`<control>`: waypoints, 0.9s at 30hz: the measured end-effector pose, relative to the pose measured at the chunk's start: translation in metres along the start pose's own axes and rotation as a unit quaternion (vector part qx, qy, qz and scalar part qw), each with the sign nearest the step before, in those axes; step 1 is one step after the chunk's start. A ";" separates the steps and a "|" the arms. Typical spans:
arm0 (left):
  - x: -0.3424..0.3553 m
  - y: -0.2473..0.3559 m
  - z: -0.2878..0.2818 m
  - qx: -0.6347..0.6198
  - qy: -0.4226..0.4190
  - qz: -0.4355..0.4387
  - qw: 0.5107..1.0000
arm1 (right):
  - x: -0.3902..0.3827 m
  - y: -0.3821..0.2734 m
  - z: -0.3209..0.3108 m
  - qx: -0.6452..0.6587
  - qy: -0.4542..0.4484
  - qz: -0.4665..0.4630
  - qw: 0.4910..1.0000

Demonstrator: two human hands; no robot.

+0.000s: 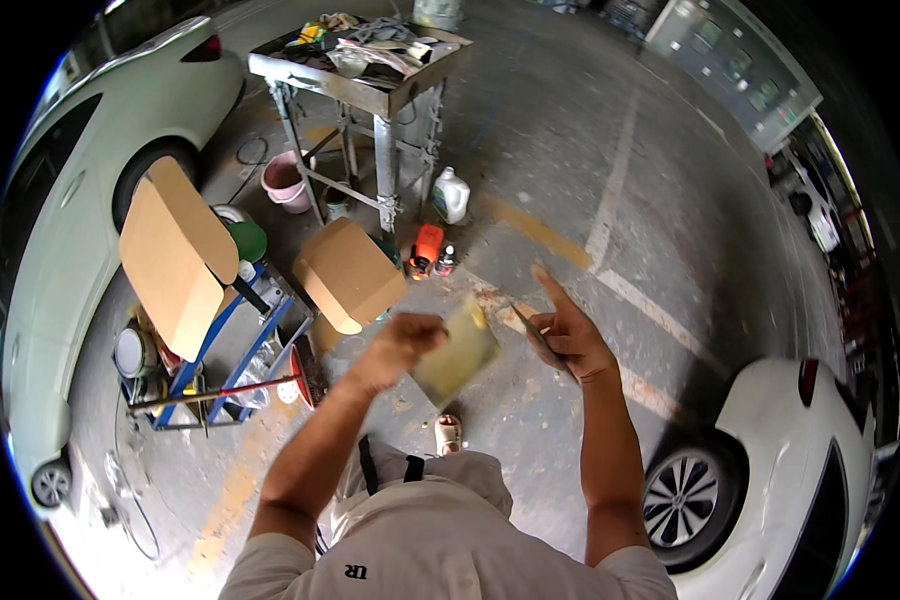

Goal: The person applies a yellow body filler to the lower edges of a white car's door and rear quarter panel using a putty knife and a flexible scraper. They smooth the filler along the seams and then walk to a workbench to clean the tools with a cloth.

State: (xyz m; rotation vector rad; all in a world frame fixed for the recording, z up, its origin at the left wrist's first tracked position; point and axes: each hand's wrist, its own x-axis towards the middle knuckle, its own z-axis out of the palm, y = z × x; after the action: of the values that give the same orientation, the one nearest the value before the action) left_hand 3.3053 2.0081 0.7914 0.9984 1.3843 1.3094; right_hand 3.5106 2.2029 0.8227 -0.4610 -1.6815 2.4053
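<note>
My left hand point(400, 352) is closed and slightly blurred, gripping a flat, translucent yellowish-green sheet point(457, 350) at its left edge. A brighter yellow patch shows at the sheet's upper corner. To the right of it, apart from the sheet, my right hand point(575, 343) holds a thin, dark, flat blade-like piece point(536, 338) seen nearly edge-on. The index finger of that hand points up and away while the others are curled around the piece. Its exact kind cannot be told. Both hands are in mid-air above the concrete floor.
A metal-framed stand point(385, 130) heaped with rags is ahead. An open cardboard box point(350, 272) and a blue rack point(220, 340) under another carton point(175, 260) are at left. A white jug point(451, 195) and orange bottle point(427, 245) stand ahead. Cars flank both sides, one white car point(785, 450) close right.
</note>
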 end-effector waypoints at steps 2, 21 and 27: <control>0.009 -0.001 0.036 -0.077 0.034 -0.007 0.996 | 0.019 -0.009 -0.015 0.102 -0.134 0.071 0.983; 0.052 0.002 0.066 0.152 0.401 0.077 0.900 | 0.108 -0.018 -0.033 0.066 -0.148 0.152 0.975; 0.041 0.015 0.063 0.225 0.490 0.079 0.839 | 0.129 0.030 -0.060 -0.379 0.004 0.007 0.925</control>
State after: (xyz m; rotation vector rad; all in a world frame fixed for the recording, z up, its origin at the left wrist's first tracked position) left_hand 3.3577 2.0629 0.8038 0.7327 2.5212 1.7713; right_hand 3.4114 2.2856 0.7561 -0.5678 -2.5685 1.6542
